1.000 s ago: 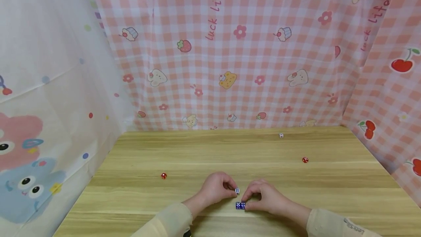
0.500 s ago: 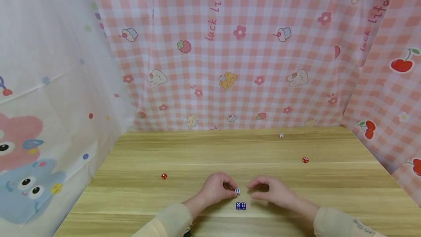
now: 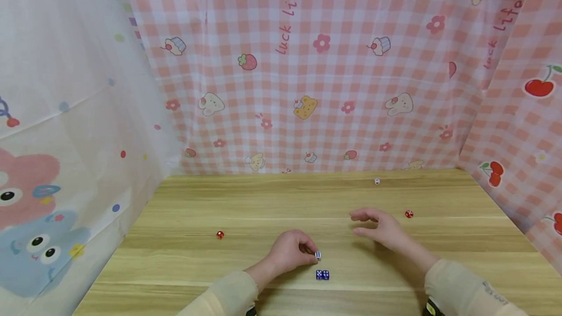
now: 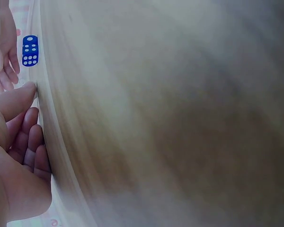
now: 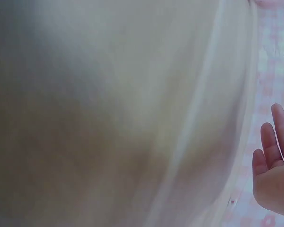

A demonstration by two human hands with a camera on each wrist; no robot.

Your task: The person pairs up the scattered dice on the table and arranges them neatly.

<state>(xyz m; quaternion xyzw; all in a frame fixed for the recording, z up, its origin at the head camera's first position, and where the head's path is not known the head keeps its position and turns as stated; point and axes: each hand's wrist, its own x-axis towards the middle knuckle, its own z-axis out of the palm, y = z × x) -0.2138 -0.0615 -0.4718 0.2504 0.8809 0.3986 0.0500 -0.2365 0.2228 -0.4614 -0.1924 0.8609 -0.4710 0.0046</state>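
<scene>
Between the thumb and forefinger of my left hand (image 3: 291, 251) is pinched a white die (image 3: 318, 256) with dark pips, low over the table or on it; I cannot tell which. Just nearer to me, two blue dice (image 3: 322, 275) sit side by side on the wood, touching; the left wrist view shows these blue dice (image 4: 30, 51) beyond the thumb tip. My right hand (image 3: 381, 228) is above the table to the right, fingers apart from the thumb and holding nothing. Closest to it is a red die (image 3: 409, 214).
Another red die (image 3: 220, 235) lies on the left part of the wooden table (image 3: 184, 267). A white die (image 3: 376, 181) sits near the back edge. Behind the table hangs a pink checked cloth (image 3: 281, 82), and a white printed cloth (image 3: 88, 111) hangs at the left.
My right hand has let go of the blue dice and moved away, up and to the right. The blue dice stay in place. My left hand keeps its pinch on the white die.
</scene>
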